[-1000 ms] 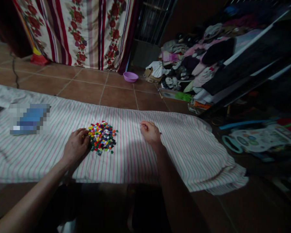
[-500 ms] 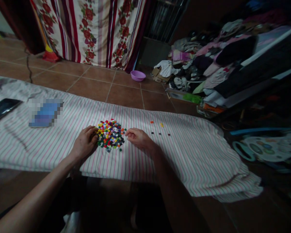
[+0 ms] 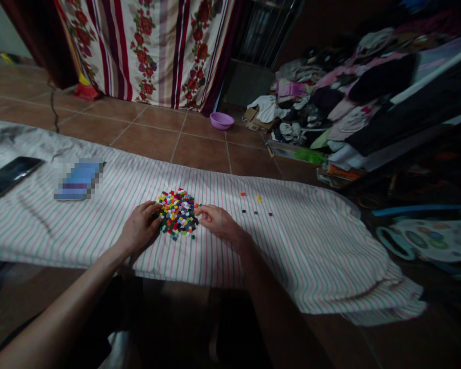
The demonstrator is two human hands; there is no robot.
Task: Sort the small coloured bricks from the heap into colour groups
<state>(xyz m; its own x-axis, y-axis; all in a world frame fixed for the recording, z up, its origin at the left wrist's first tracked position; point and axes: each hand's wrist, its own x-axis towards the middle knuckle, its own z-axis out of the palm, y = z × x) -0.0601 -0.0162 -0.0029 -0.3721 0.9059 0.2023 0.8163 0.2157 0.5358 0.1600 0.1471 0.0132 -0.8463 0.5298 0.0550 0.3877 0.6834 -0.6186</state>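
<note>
A heap of small, square, brightly coloured pieces (image 3: 180, 215) lies on the striped cloth between my hands. My left hand (image 3: 141, 226) rests at the heap's left edge, fingers curved and the thumb apart from them. At the right edge, my right hand (image 3: 219, 222) has its thumb and fingertips pressed together; whatever may be between them is too small to make out. Right of that hand several pieces lie apart from the heap: an orange piece (image 3: 243, 194), a yellow one (image 3: 258, 198), a black one (image 3: 244, 211), a grey one (image 3: 255, 212) and a dark one (image 3: 270, 214).
The striped cloth (image 3: 307, 246) covers a long low surface. Two phones lie at its left, a dark one (image 3: 11, 177) and one with a blurred screen (image 3: 79, 180). Beyond are a purple basin (image 3: 222, 121), a floral curtain (image 3: 161, 51) and piled clothes (image 3: 330, 92).
The view has shifted slightly, so most things sit further right. My right fingertips are a little closer to the heap, and my left hand has edged right towards it.
</note>
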